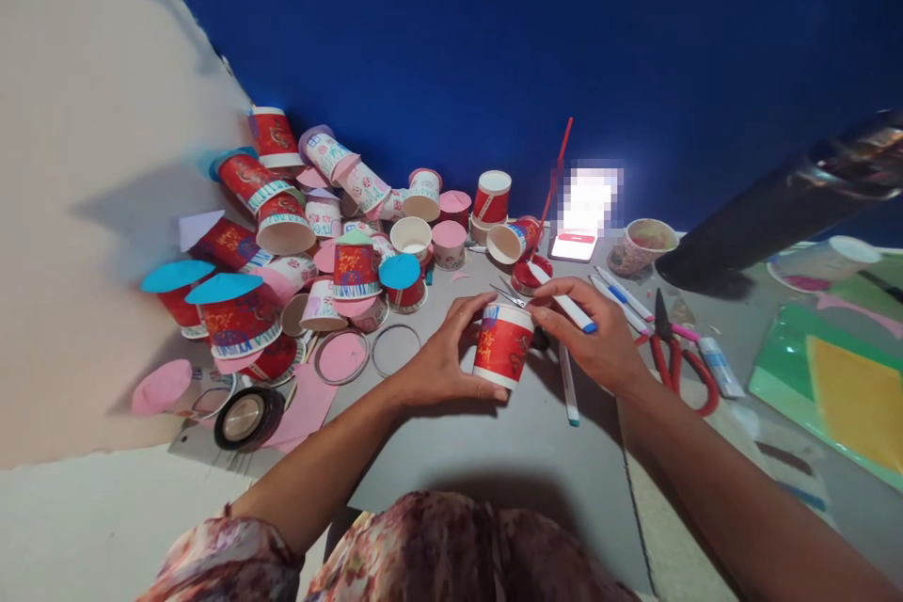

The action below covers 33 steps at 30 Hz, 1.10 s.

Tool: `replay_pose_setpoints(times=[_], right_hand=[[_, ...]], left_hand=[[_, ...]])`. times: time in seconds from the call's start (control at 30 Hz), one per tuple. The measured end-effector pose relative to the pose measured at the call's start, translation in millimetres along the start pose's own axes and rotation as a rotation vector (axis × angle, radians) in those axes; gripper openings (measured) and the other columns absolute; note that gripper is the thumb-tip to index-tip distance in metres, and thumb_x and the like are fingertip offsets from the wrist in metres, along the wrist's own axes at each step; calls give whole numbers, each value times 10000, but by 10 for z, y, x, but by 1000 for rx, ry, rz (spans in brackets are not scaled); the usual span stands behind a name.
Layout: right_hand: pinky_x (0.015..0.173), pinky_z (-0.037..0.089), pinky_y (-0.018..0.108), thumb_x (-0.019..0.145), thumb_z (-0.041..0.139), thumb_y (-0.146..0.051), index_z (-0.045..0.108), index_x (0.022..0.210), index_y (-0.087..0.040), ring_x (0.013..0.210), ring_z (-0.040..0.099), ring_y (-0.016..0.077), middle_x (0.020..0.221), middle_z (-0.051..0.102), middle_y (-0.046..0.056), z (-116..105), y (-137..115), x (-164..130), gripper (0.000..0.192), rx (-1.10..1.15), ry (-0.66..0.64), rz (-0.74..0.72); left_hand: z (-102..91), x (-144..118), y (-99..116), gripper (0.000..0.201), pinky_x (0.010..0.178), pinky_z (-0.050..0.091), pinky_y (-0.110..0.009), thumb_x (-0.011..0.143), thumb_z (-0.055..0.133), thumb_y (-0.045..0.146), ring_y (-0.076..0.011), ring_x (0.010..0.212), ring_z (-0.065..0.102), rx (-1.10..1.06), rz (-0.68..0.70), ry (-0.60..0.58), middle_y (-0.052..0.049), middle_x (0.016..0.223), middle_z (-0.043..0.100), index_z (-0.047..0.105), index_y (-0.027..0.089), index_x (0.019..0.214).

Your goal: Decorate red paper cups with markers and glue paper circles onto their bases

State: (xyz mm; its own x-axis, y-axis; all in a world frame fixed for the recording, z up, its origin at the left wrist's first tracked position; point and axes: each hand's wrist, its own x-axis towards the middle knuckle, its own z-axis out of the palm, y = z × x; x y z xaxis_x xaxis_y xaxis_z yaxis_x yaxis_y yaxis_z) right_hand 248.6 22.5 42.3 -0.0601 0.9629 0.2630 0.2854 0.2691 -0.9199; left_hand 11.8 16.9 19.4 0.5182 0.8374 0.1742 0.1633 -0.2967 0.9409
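Observation:
A red paper cup (502,344) with gold print stands upside down on the grey board (486,451) in front of me. My left hand (446,356) wraps around its left side, thumb near the rim and fingers on top. My right hand (596,339) grips a white marker with a blue cap (564,301), its fingertips touching the cup's upper right edge. A second white pen (568,384) lies on the board under my right hand.
A heap of red and white paper cups (331,226), some capped with pink or blue paper discs, fills the left back. Red-handled scissors (675,357), more pens (625,299), a lit phone (575,243), a tape roll (246,418), and green and yellow sheets (832,386) lie around.

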Motion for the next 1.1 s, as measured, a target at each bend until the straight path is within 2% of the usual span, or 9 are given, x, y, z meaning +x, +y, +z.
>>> replay_pose_setpoints(times=[0.1, 0.2, 0.27, 0.33, 0.43, 0.57, 0.77, 1.1], right_hand=[[791, 604, 387, 967, 671, -433, 699, 1119, -248, 860, 763, 235, 946, 807, 54, 28, 56, -9, 240, 98, 77, 14], [696, 596, 383, 1032, 585, -480, 704, 1208, -261, 759, 752, 226, 893, 796, 60, 30, 66, -36, 305, 183, 224, -39], [646, 589, 373, 1037, 580, -486, 736, 1195, -264, 737, 747, 224, 892, 791, 64, 24, 24, -73, 314, 180, 252, -113], [611, 589, 350, 1026, 606, -460, 774, 1107, -245, 729, 746, 215, 910, 794, 71, 28, -46, -127, 284, 137, 224, -187], [568, 571, 300, 1002, 649, -343, 781, 990, -218, 652, 722, 173, 858, 791, 53, 65, -149, -219, 183, 31, 151, -285], [533, 533, 265, 960, 668, -213, 747, 958, -226, 623, 716, 158, 796, 775, 19, 135, -197, -286, 79, -83, 81, -387], [533, 522, 250, 965, 665, -193, 720, 965, -228, 659, 731, 158, 843, 777, 19, 168, -126, -281, 65, -142, 66, -387], [567, 514, 246, 960, 674, -175, 709, 967, -196, 644, 704, 146, 825, 764, 28, 163, -126, -275, 42, -226, 6, -470]], left_hand=[[-19, 16, -15, 1086, 1214, 439, -559, 604, 995, 438, -389, 1467, 473, -53, -23, 35, -154, 1540, 432, 440, 294, 1527], [-38, 27, -60, 1075, 1168, 480, -573, 622, 986, 405, -383, 1420, 533, -196, -78, 93, -162, 1561, 439, 406, 309, 1523], [-45, 30, -90, 1074, 1122, 515, -584, 623, 982, 401, -386, 1385, 565, -271, -114, 127, -165, 1546, 473, 398, 315, 1520], [-43, 31, -108, 1052, 1104, 527, -581, 620, 981, 380, -383, 1374, 571, -270, -129, 172, -160, 1542, 483, 415, 312, 1505], [-31, 33, -112, 1011, 1132, 509, -561, 617, 979, 339, -362, 1379, 559, -169, -113, 248, -145, 1577, 424, 443, 309, 1474], [-19, 42, -110, 974, 1117, 527, -550, 626, 965, 341, -343, 1340, 574, -54, -76, 307, -124, 1558, 372, 452, 316, 1453], [11, 29, -124, 965, 1149, 490, -556, 647, 947, 303, -365, 1420, 475, 106, -11, 341, -115, 1494, 384, 440, 323, 1467], [30, 32, -120, 985, 1142, 474, -562, 635, 933, 267, -363, 1417, 433, 234, 21, 336, -121, 1442, 383, 418, 319, 1473]])
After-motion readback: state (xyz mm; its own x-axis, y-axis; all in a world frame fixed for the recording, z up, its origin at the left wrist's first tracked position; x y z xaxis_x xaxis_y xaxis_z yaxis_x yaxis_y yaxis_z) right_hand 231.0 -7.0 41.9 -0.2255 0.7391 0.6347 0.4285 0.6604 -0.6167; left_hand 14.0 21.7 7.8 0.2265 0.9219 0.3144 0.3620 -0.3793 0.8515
